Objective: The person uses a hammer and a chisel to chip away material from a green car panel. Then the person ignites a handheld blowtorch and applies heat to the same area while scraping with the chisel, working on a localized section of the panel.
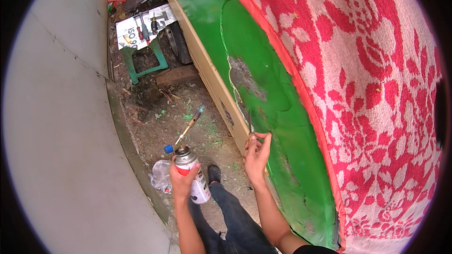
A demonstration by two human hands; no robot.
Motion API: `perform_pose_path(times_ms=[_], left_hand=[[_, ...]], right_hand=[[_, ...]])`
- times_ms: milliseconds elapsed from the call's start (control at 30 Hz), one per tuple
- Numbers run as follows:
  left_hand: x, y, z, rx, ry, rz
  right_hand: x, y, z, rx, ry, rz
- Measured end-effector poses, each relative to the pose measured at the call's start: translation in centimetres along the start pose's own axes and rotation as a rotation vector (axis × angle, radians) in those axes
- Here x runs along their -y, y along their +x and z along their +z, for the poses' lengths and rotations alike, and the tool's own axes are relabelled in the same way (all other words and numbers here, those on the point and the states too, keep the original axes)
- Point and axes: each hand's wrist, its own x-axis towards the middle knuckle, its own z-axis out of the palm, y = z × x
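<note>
My left hand (pixel 183 176) is wrapped round a white and red gas canister (pixel 201 193) with a torch head on it. From that head rise a blue knob (pixel 168 149) and a brass torch nozzle (pixel 194 120), with a faint blue glow at its tip, apart from the green surface. My right hand (pixel 257 155) pinches a thin pointed tool (pixel 250 121) by its short handle. Its tip is at the green sheet (pixel 292 127), close to a pale ragged seam (pixel 230 73). The sheet has bare grey patches and cracks; the tool's exact kind is unclear.
A tan side rail (pixel 202 61) edges the green sheet. A red and white floral cloth (pixel 367 113) covers its right. Left are a pale curved wall (pixel 70 113) and a green stool (pixel 141 68) under a white plate (pixel 127 30) with several hand tools. Green scraps litter the ground (pixel 169 108).
</note>
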Motion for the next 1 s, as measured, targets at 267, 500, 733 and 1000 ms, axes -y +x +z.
perform_pose_path(times_ms=[267,500,733,1000], left_hand=[[-0.2,0.7,-0.5,0.111,-0.037,-0.015],[-1.2,1.2,-2.2,0.135,0.059,-0.035],[-1.9,1.8,-1.9,0.191,0.036,-0.046],[-2.1,2.4,-1.8,0.239,0.090,-0.007]], right_hand=[[-2.9,2.8,2.8,-0.055,0.008,-0.110],[-4.0,3.8,3.6,-0.103,-0.001,-0.234],[-3.3,5.3,4.6,-0.206,-0.089,-0.277],[-1.8,3.2,5.4,-0.270,-0.167,-0.177]])
